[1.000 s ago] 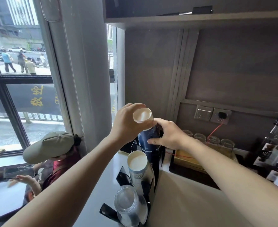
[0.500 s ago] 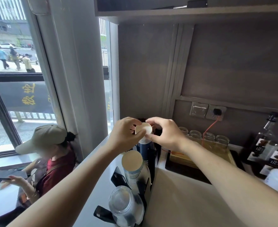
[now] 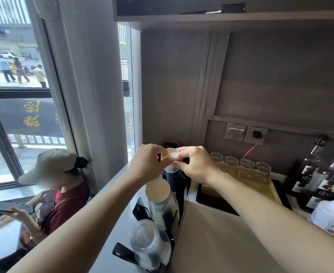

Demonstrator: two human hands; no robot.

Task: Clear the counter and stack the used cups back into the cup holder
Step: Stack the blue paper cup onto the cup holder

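A small upturned paper cup [image 3: 171,155] with a white base caps the dark blue cup stack [image 3: 173,175] at the far end of the black cup holder [image 3: 140,210]. My left hand [image 3: 148,164] grips the cup from the left. From the right, my right hand [image 3: 196,164] pinches it with thumb and fingertips. A stack of white printed paper cups [image 3: 159,196] fills the holder's middle slot. Clear plastic cups [image 3: 148,243] lie stacked in the nearest slot.
The holder stands on a pale counter [image 3: 211,233] by the corner wall. A wooden tray [image 3: 250,186] with several upturned glasses [image 3: 246,166] sits to the right, with dark bottles [image 3: 319,174] beyond it. A seated person in a cap [image 3: 52,164] is below at the left window.
Both hands have lowered the small cup onto the blue stack. My right hand rose from the stack's side to the cup's top.
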